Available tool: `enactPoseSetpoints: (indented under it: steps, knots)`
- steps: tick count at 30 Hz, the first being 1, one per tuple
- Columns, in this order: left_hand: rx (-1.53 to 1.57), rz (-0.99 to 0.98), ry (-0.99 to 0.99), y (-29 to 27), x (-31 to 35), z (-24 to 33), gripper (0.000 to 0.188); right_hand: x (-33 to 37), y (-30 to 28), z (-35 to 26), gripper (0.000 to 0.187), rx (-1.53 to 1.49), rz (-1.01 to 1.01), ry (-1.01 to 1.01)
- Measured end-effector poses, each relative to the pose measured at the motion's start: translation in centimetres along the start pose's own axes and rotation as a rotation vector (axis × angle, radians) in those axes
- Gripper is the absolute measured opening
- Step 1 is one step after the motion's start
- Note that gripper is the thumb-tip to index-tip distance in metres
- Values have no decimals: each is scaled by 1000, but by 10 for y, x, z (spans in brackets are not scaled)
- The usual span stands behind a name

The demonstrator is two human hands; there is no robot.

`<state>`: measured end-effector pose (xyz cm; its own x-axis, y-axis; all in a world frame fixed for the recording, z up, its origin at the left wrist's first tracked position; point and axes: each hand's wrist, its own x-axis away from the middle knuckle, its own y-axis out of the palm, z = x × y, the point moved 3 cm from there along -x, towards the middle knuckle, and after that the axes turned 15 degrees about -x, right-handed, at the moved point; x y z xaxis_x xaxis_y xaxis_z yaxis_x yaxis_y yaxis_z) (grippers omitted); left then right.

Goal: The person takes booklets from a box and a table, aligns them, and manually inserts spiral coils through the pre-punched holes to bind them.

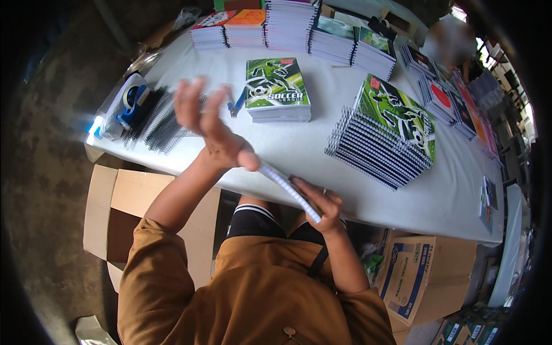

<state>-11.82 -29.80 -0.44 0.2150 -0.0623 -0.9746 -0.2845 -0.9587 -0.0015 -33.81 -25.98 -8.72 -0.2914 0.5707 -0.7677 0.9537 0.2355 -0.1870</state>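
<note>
The left hand point(210, 123) had splayed fingers, its thumb by the upper end of a notebook point(290, 191), contact unclear; this slanted over the table's point(307, 146) near edge, clamped in the right hand point(323, 210). Lettering marked a green-covered stack point(278, 86) mid-table and a carton point(445, 282) below the right corner.

Held booklet point(288, 189): paper. Coil-bound notebook covers point(397, 109): glossy. Table covering point(276, 150): smooth. Carton point(136, 192): matt cardboard. Shirt point(270, 287): cloth.
</note>
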Motion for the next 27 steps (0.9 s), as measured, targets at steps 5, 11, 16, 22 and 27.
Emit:
enactPoseSetpoints:
  steps: [5, 11, 16, 22, 27]
  knots:
    - [333, -448, 327, -57, 92, 69, 98, 3, -1, -7, 27, 66, -33, -86]
    - [65, -542, 117, -50, 57, 57, 101, 1, 14, -14, 25, -10, -85, -89]
    - [109, -347, 408, -62, 66, 62, 101, 15, 10, -5, 39, 60, -104, -96]
    - [486, -537, 190, -64, 76, 98, 103, 8, 8, -4, 40, -55, -9, -65]
    - [159, -323, 231, -45, 85, 74, 86, 5, 18, -12, 41, -160, -96, -107]
